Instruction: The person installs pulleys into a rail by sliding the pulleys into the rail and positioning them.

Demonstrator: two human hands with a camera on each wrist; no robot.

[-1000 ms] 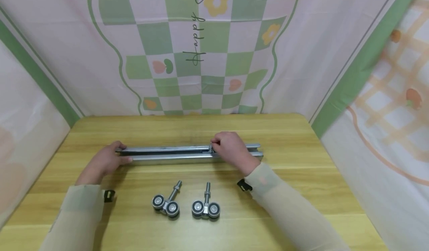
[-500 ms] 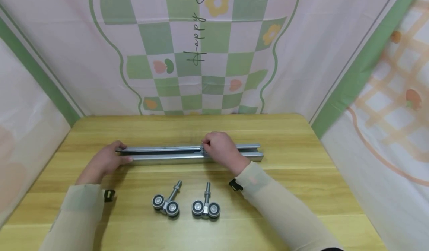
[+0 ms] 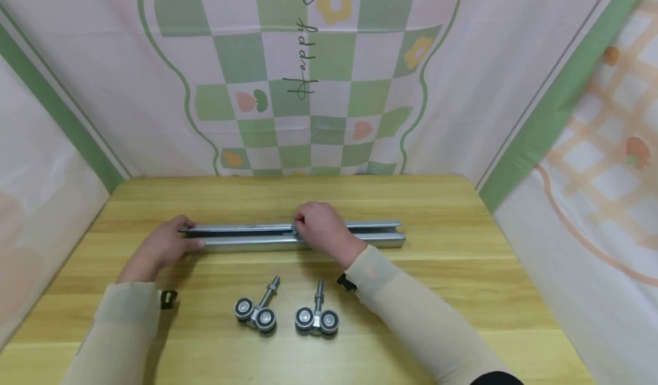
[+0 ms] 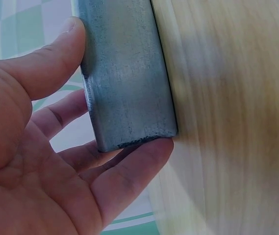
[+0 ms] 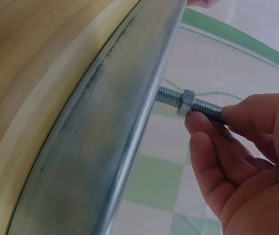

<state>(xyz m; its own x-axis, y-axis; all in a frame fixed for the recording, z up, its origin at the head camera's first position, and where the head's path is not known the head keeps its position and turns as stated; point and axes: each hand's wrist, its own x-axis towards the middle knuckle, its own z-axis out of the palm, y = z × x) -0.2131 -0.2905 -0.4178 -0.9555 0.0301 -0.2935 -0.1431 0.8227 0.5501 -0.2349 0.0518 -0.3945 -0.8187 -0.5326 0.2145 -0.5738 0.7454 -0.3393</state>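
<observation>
A galvanised metal track (image 3: 252,247) lies across the table with its long slot facing up. At its left end my left hand (image 3: 163,242) holds it between thumb and fingers. The left wrist view shows fingertips under the cut end of the track (image 4: 129,73). Near the middle of the track, my right hand (image 3: 325,231) pinches the tip of an upright threaded bolt (image 5: 208,107). A hex nut (image 5: 186,103) sits partway along that bolt, just above the slot. Whatever the bolt is fixed to is hidden inside the track.
Two roller trolleys (image 3: 255,315), each with black-rimmed wheels and a bolt with a nut, lie in front of the track on the wooden table (image 3: 411,328). A patterned cloth (image 3: 329,59) hangs behind the table's back edge and at both sides.
My right hand has moved left along the track, carrying the bolt through the slot. The left hand, the track and the two loose trolleys have stayed in place.
</observation>
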